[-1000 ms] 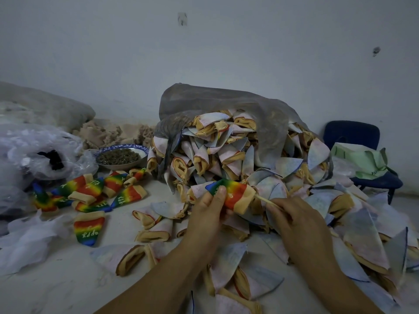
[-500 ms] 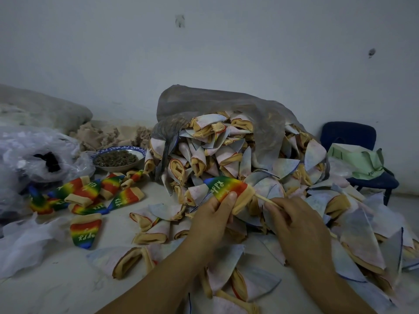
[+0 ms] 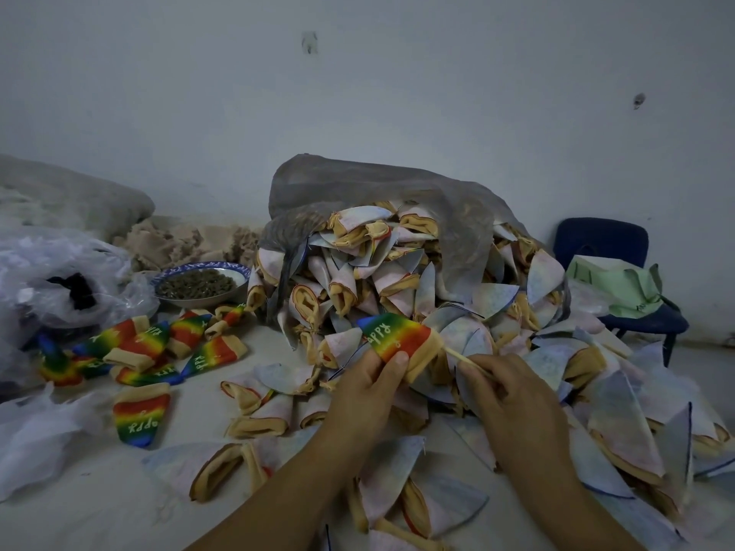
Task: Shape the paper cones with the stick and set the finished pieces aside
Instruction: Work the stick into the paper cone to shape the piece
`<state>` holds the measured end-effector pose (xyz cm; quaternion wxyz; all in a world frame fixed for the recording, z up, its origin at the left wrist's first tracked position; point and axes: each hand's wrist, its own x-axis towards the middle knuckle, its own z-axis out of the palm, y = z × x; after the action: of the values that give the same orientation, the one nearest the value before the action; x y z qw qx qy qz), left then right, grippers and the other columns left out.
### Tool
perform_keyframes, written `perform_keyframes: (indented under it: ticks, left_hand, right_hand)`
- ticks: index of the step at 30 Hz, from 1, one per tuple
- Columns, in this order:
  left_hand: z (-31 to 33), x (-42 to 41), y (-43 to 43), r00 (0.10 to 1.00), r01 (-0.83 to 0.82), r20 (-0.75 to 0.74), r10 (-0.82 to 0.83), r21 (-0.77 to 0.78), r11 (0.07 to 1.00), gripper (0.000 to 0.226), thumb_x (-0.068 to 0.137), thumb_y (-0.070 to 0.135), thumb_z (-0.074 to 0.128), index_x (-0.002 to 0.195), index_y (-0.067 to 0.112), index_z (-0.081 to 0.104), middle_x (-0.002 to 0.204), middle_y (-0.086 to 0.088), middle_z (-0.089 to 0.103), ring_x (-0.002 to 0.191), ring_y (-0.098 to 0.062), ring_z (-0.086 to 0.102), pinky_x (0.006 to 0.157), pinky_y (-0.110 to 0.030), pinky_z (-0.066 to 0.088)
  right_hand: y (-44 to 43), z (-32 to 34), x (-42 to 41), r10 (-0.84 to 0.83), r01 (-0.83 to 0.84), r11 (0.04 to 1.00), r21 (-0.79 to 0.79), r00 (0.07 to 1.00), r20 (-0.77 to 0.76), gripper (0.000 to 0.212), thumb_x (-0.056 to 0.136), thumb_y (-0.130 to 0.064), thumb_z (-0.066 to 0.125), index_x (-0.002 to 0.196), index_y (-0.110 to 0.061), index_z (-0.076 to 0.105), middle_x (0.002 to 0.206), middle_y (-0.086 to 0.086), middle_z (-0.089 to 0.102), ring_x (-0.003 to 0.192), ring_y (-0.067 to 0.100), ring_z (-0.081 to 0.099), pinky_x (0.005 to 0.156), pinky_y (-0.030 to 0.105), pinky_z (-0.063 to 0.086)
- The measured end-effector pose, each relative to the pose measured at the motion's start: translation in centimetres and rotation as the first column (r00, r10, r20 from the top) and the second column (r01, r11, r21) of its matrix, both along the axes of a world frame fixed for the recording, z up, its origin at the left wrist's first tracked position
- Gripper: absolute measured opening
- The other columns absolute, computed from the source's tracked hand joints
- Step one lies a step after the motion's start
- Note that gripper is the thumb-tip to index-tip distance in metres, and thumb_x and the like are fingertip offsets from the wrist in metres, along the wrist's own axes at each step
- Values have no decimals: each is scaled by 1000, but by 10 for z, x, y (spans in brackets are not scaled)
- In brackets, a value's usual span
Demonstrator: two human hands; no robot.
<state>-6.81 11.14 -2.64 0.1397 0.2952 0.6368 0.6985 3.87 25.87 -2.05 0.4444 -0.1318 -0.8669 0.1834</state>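
change vs one second ago: the cone has turned, so i now read white lettering on top where red and the tan rim showed. left hand (image 3: pixel 370 385) grips the rainbow cone (image 3: pixel 391 336) near its wide tan end, thumb on top, held just in front of the heap. the stick (image 3: pixel 463 357) enters the tan mouth from the right; right hand (image 3: pixel 513 399) pinches its other end.

pale surface (image 3: pixel 99 511), left to right: clear plastic bag (image 3: pixel 59 280), finished rainbow pieces (image 3: pixel 159 347) lying together, bowl (image 3: pixel 203 286) of dark bits, heap of pale cones (image 3: pixel 397 280) spilling from a grey sack (image 3: pixel 378 192), blue chair (image 3: pixel 608 248) carrying a green bag (image 3: pixel 620 284). white wall (image 3: pixel 358 93) behind.
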Motion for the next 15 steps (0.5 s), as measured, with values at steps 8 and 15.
perform_keyframes:
  ticks: [8,15]
  left_hand:
    - [3,-1,0,999,-45,26,44,21,999,20,93,40,55,92,27,70,85,7,74,81,-6,70,68,-19,53]
    - [10,-16,-8,946,-275,218,240,150,950,35,101,34,50,73,16,60,59,5,56,56,-8,49,56,-21,39]
  right_hand:
    - [-1,5,2,25,-25,1000,0,1000,18,32,94,-42,46,89,-21,69,78,-5,60,72,12,53,61,33,45]
    - [0,6,4,-2,2,1000,-3,1000,19,35,89,-42,41,87,-20,68,78,-3,60,69,15,53,60,38,45]
